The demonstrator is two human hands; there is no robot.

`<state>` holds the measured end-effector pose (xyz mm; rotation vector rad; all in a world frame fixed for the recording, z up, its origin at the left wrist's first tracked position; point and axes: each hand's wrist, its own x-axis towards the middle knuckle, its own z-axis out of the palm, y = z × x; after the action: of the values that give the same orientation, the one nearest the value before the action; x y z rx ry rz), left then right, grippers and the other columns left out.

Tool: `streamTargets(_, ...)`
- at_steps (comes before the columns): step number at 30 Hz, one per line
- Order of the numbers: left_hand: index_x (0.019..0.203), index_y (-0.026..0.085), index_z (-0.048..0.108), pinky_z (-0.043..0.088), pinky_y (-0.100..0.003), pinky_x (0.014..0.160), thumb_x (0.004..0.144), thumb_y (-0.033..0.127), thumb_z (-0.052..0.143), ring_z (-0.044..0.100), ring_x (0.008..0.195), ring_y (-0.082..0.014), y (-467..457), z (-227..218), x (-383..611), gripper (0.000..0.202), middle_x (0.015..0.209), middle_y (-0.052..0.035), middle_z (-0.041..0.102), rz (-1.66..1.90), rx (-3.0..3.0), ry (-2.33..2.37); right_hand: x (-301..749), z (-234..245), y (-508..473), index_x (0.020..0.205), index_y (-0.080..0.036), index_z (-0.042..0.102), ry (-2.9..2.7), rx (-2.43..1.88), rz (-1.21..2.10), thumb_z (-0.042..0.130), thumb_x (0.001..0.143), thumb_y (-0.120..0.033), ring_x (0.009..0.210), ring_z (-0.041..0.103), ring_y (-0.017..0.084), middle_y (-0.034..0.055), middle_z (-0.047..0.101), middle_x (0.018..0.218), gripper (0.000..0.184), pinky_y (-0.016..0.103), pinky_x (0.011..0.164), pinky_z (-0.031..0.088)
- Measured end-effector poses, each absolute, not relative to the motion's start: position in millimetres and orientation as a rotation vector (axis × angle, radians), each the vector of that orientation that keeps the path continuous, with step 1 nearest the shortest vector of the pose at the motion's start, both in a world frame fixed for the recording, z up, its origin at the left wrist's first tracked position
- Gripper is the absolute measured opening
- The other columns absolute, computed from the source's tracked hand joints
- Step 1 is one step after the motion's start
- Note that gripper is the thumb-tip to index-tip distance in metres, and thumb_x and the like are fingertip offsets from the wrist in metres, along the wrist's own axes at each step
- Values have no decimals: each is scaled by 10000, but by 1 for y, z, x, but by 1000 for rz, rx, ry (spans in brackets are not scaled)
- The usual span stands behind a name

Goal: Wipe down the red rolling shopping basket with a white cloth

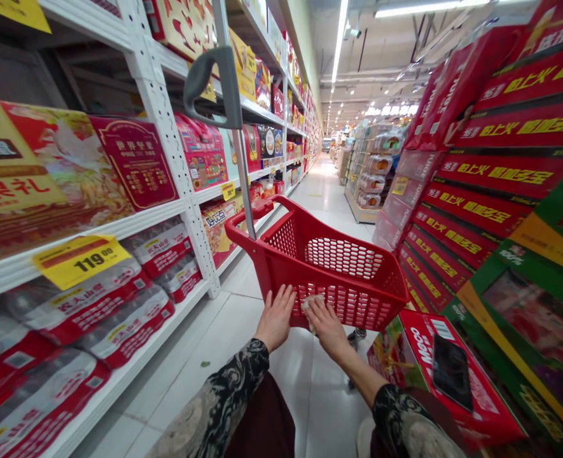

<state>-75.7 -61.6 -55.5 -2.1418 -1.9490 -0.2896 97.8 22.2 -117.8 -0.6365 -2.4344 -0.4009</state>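
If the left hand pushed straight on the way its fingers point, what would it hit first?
The left hand would first meet the near wall of the red perforated plastic basket; the two may be touching now, though this one view leaves contact uncertain.

Red basket [324, 277] in store aisle [317, 197]

Left hand [276, 317] flat on basket's near side, fingers extended. Right hand [327, 324] just beside it, pressing pale cloth [311, 304] to same side. Grey handle [232, 89] up on metal pole [243, 184]. Phone [453, 372] lying on Meco box [419, 356]. White shelving [161, 114] left; red cartons [500, 172] stacked right.
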Motion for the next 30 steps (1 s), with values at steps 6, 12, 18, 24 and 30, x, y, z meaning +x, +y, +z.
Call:
streamTargets(6,1362,89,293,155,-499,1094,736,139,405,135,1369,-249,-54,-35,-91,638,1473,-111,231,-343,-1992,-2042,59,-44,37,1278,-166,466,-2166,-618,-385,378,858,-101,1333,252,202,104,456,1344,434,432,1063,248)
streamTargets(12,1364,96,281,156,-498,1094,715,111,411,135,1370,-242,-55,-30,-102,663,1476,-111,224,-391,-1948,-2088,47,-64,43,1248,-173,498,-2340,-688,-405,417,849,-106,1278,354,243,99,482,1323,413,470,1036,266)
streamTargets(18,1354,65,265,189,-511,1080,686,101,439,150,1366,-257,-47,-23,-118,691,1468,-161,218,-495,-1769,-2315,48,-62,37,1222,-166,523,-2308,-555,-349,420,837,-90,1291,337,200,103,516,1289,405,423,1057,250)
streamTargets(24,1347,86,267,206,-527,1070,687,98,453,156,1364,-266,-47,-11,-136,686,1460,-170,237,-525,-1719,-2317,-20,20,49,1268,-171,476,-2090,-535,-307,368,876,-119,1338,240,195,95,448,1352,410,432,1086,196)
streamTargets(30,1345,80,257,176,-526,1074,673,112,500,149,1363,-279,-63,-14,-159,716,1466,-179,211,-495,-1694,-2353,-83,26,66,1304,-186,428,-2265,-452,-351,414,875,-149,1328,258,241,83,393,1393,430,474,1075,193)
